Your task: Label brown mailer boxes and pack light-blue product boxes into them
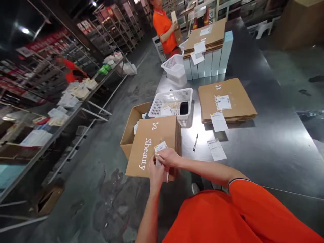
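**Label going onto a closed carton at the worktop's edge**

Nearest the camera, both hands meet on the front face of a closed brown carton (152,145) printed with white "Beauty" lettering. The left hand (156,173) pinches a small white slip, probably label backing, though the blur makes that hard to confirm. The right hand (169,158) lies curled over the lower edge of the white label (160,147), fingers pressing on it rather than gripping anything. The carton stands at the near-left corner of the worktop (265,148), tilted towards the person.

To seat a label well, I would press from one edge across to the other, keeping the paper flat on the matt corrugated board so no crease forms, and steady the carton with the other hand.

Just behind sits an open carton (131,126) of the same dull cardboard. Beside it a white perforated plastic basket (172,101) holds a glossy black phone-like object (184,108). On the smooth, reflective metal top lie a slim black pen (195,141) and a loose printed slip (216,149). Further off rests a stack of flattened cartons (227,99), thin-edged and square, with labels on top. Beyond, a second basket (174,67) and pale blue boxes (212,59) stand upright under more flat cardboard. A co-worker in orange (164,28) stands at the far end.
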A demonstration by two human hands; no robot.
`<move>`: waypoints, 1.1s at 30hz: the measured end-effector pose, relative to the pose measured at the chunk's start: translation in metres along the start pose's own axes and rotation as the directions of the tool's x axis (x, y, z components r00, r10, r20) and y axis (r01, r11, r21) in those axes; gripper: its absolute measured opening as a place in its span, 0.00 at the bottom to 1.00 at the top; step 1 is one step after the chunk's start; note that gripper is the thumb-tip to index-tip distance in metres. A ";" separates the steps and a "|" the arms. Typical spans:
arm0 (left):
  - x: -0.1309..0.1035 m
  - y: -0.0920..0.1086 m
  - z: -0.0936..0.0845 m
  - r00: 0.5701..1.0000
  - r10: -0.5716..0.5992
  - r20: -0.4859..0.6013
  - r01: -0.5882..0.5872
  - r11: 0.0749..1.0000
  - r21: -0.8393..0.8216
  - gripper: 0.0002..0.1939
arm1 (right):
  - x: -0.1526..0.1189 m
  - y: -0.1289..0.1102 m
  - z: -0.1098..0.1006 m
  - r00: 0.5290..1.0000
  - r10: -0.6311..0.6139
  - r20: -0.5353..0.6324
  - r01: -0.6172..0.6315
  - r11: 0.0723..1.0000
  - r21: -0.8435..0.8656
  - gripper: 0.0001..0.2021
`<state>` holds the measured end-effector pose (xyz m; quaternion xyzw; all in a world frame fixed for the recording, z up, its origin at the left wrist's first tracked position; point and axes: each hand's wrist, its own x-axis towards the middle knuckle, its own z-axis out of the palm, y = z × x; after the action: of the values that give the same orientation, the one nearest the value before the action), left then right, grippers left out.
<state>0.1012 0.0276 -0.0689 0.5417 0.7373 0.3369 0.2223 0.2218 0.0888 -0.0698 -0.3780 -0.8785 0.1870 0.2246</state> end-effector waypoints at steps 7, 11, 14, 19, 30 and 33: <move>-0.040 0.010 -0.034 0.862 -0.241 0.447 0.429 0.817 -0.386 0.21 | -0.037 -0.022 -0.041 0.987 -0.159 -0.016 0.159 0.976 0.148 0.13; -0.057 0.021 -0.046 0.821 -0.167 0.545 0.428 0.813 -0.396 0.17 | -0.054 -0.030 -0.048 0.974 -0.203 0.105 0.170 0.950 0.264 0.12; -0.065 0.026 -0.052 0.843 -0.151 0.516 0.371 0.858 -0.355 0.14 | -0.060 -0.033 -0.053 0.975 -0.151 0.163 0.110 0.965 0.240 0.13; -0.076 0.028 -0.060 0.848 -0.193 0.494 0.413 0.825 -0.386 0.13 | -0.056 -0.035 -0.067 0.940 -0.206 0.270 0.174 0.975 0.139 0.14; -0.038 -0.010 -0.086 0.791 -0.090 0.605 0.344 0.884 -0.317 0.18 | -0.031 -0.050 -0.040 0.972 0.117 0.202 -0.217 0.773 0.596 0.12; -0.022 -0.043 -0.118 0.731 -0.103 0.675 0.409 0.857 -0.312 0.18 | -0.013 -0.023 -0.034 0.811 0.552 0.196 -0.370 0.224 0.902 0.14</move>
<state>-0.0014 -0.0313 -0.0222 0.4479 0.5909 0.2559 0.6203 0.2345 0.0696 -0.0333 -0.4468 -0.4503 0.6620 0.3992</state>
